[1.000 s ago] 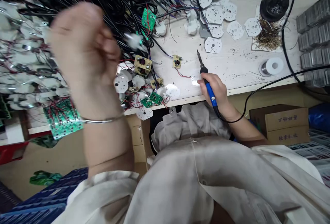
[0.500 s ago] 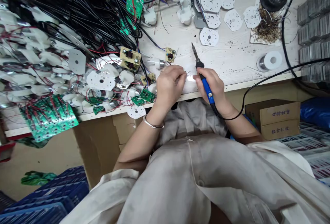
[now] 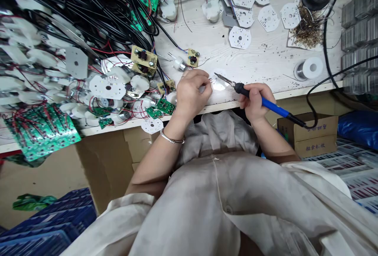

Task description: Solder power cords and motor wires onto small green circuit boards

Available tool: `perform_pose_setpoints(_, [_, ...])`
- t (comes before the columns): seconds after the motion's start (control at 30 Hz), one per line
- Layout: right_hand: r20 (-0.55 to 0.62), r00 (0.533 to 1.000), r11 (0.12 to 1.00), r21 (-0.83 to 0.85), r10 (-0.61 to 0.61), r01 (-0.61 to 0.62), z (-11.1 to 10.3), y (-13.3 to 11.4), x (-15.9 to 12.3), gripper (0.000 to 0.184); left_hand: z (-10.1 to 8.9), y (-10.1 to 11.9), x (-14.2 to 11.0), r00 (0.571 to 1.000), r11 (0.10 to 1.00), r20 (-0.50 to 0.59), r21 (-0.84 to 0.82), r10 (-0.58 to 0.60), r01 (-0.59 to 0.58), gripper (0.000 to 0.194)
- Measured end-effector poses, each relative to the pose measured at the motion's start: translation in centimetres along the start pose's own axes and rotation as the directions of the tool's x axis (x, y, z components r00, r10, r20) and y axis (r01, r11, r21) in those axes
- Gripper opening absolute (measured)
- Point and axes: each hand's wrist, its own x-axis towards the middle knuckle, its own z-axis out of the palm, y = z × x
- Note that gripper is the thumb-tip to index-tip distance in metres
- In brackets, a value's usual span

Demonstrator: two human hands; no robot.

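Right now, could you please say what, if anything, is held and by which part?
The right hand holds the soldering iron by the front of its blue handle; what the left hand pinches, if anything, cannot be told.

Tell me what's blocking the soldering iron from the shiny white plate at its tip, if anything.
Nothing visible: the soldering iron in the right hand overlaps the white plate in view; the left hand is left of them.
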Motion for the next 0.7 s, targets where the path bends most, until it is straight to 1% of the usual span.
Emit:
perform_pose_setpoints(0.07, [0.004, 1.000, 1.000, -0.010, -0.007, 0.007, 0.01, 0.14, 0.24, 0.033, -0.09, 0.06, 0.00, 1.000, 1.000, 0.009, 0.001, -0.012, 0.012, 0.009])
perform_pose_setpoints(0.17, [0.029, 1.000, 0.997, -0.077, -0.011, 0.013, -0.02, 0.44, 0.46, 0.037, -0.14, 0.09, 0.06, 0.999, 0.999, 0.023, 0.007, -0.033, 0.033, 0.011])
perform_pose_setpoints(0.27, [0.022, 0.998, 0.989, -0.134, -0.054, 0.057, -0.20, 0.81, 0.37, 0.038, -0.10, 0.06, 0.12, 1.000, 1.000, 0.014, 0.001, -0.025, 0.025, 0.011])
perform_pose_setpoints(0.33, [0.039, 0.996, 0.981, -0.173, -0.081, 0.087, -0.35, 0.96, 0.27, 0.038, -0.08, 0.04, 0.14, 1.000, 1.000, 0.009, 0.007, -0.025, 0.025, 0.011])
perform_pose_setpoints(0.4, [0.066, 0.994, 0.974, -0.206, -0.084, 0.096, -0.48, 0.98, 0.23, 0.039, -0.07, 0.02, 0.15, 1.000, 0.999, 0.014, 0.016, -0.028, 0.027, 0.011])
perform_pose_setpoints(0.57, [0.121, 0.990, 0.970, -0.224, -0.067, 0.093, -0.56, 0.62, 0.36, 0.040, -0.05, 0.08, 0.14, 1.000, 1.000, 0.008, 0.012, -0.021, 0.021, 0.012])
perform_pose_setpoints(0.63, [0.122, 0.990, 0.965, -0.243, -0.075, 0.103, -0.51, 0.46, 0.40, 0.041, -0.04, 0.15, 0.12, 1.000, 1.000, 0.003, 0.008, -0.022, 0.022, 0.012])
perform_pose_setpoints(0.7, [0.098, 0.991, 0.963, -0.247, -0.087, 0.109, -0.48, 0.39, 0.42, 0.042, -0.04, 0.20, 0.11, 1.000, 1.000, 0.000, 0.004, -0.025, 0.025, 0.012])
